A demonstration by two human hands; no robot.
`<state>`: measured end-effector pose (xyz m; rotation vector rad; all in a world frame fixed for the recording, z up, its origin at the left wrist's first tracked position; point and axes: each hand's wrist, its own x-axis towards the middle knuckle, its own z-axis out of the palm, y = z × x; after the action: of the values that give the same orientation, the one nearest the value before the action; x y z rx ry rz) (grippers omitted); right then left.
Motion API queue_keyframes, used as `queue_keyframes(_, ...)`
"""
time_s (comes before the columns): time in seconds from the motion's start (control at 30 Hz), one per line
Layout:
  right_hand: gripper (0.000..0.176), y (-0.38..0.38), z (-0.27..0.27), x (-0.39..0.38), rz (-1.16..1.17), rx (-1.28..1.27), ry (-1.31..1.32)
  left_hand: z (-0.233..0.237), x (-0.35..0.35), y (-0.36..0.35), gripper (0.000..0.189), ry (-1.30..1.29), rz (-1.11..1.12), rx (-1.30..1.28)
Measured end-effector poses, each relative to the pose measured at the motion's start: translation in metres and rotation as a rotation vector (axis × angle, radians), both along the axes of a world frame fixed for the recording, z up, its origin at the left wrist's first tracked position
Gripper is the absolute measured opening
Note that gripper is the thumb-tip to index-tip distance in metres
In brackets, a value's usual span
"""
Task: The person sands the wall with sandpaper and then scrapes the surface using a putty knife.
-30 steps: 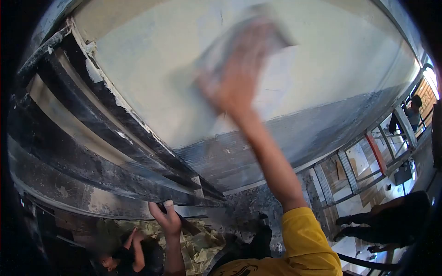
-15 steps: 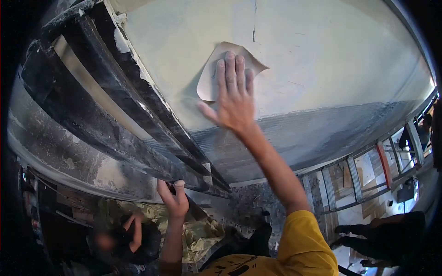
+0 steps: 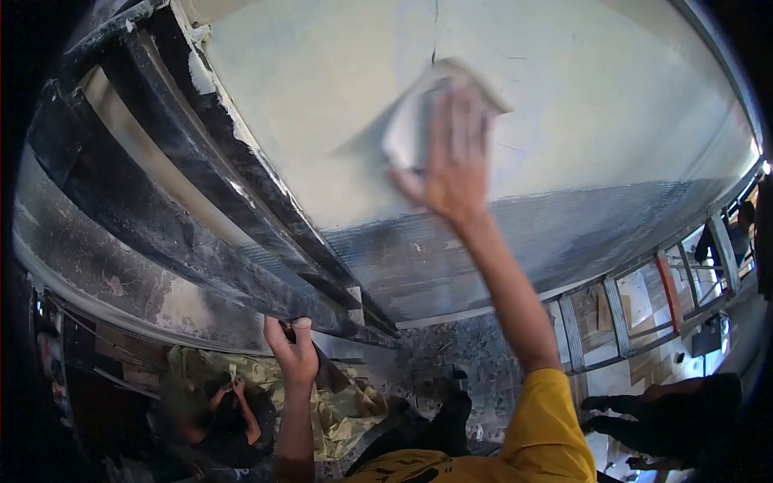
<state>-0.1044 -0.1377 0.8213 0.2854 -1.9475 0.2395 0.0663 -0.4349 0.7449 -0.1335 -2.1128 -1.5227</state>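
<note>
My right hand (image 3: 459,165) lies flat over a sheet of sandpaper (image 3: 408,129), pressing it against the pale plastered wall (image 3: 322,105). The sheet's corners stick out past the fingers, and both hand and sheet are smeared by motion. A thin dark crack (image 3: 435,32) runs down the wall just above the sheet. Lower left, my left hand (image 3: 294,354) is closed round the edge of a dark, dusty beam (image 3: 185,233), thumb and forefinger showing; its other fingers are partly hidden.
A ladder (image 3: 617,314) with a red rung lies along the right side. One person (image 3: 233,410) is low at the left beside a crumpled yellowish sheet (image 3: 346,410); another person (image 3: 668,419) is at the lower right. Debris covers the floor (image 3: 459,354).
My right hand has slid the sandpaper to the right and slightly up across the wall. My left hand stays on the beam. The person at left has raised their hands with a small pale thing.
</note>
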Motion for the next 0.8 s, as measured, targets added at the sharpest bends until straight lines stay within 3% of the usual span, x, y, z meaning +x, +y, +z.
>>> queue_keyframes(0.1,0.109,0.078,0.053,-0.007,-0.235,-0.173,0.241,0.007,0.0,0.005,0.031,0.001,-0.012,0.002)
queue_keyframes(0.17,0.11,0.066,0.075,-0.008,-0.242,-0.351,0.292,0.009,-0.003,0.004,0.031,0.069,-0.063,-0.022)
queue_keyframes(0.23,0.098,0.018,0.06,-0.017,-0.173,-0.348,0.215,0.006,-0.004,0.004,0.031,0.08,-0.033,-0.038)
queue_keyframes(0.3,0.103,-0.053,0.029,-0.006,0.162,-0.2,0.085,0.004,-0.004,0.002,0.032,0.093,-0.008,-0.058)
queue_keyframes(0.33,0.103,-0.048,0.027,-0.004,0.16,-0.194,0.086,0.002,-0.003,0.0,0.032,0.039,-0.021,-0.033)
queue_keyframes(0.4,0.109,-0.034,0.025,-0.002,0.042,0.125,0.006,-0.004,-0.001,-0.008,0.033,-0.009,-0.025,-0.014)
queue_keyframes(0.47,0.106,0.001,0.044,-0.005,0.06,0.031,0.078,-0.014,-0.001,-0.019,0.034,-0.049,-0.005,-0.114)
queue_keyframes(0.5,0.109,0.022,0.069,-0.006,-0.143,-0.006,0.154,-0.008,0.0,-0.015,0.034,-0.049,0.001,-0.111)
queue_keyframes(0.57,0.11,0.065,0.114,-0.014,-0.197,-0.248,0.351,0.008,0.0,-0.002,0.039,-0.008,-0.069,-0.087)
queue_keyframes(0.63,0.109,0.044,0.123,-0.014,-0.2,-0.34,0.378,-0.003,0.001,-0.008,0.038,-0.017,-0.058,-0.087)
queue_keyframes(0.7,0.109,-0.009,0.098,-0.019,-0.191,-0.277,0.26,-0.011,0.003,-0.011,0.04,-0.077,-0.033,-0.025)
queue_keyframes(0.77,0.109,-0.064,0.061,-0.004,0.124,-0.098,0.051,-0.008,0.0,-0.007,0.042,-0.039,-0.077,-0.01)
queue_keyframes(0.8,0.109,-0.054,0.055,-0.002,0.11,-0.092,0.042,-0.009,0.0,-0.006,0.041,-0.026,-0.076,0.017)
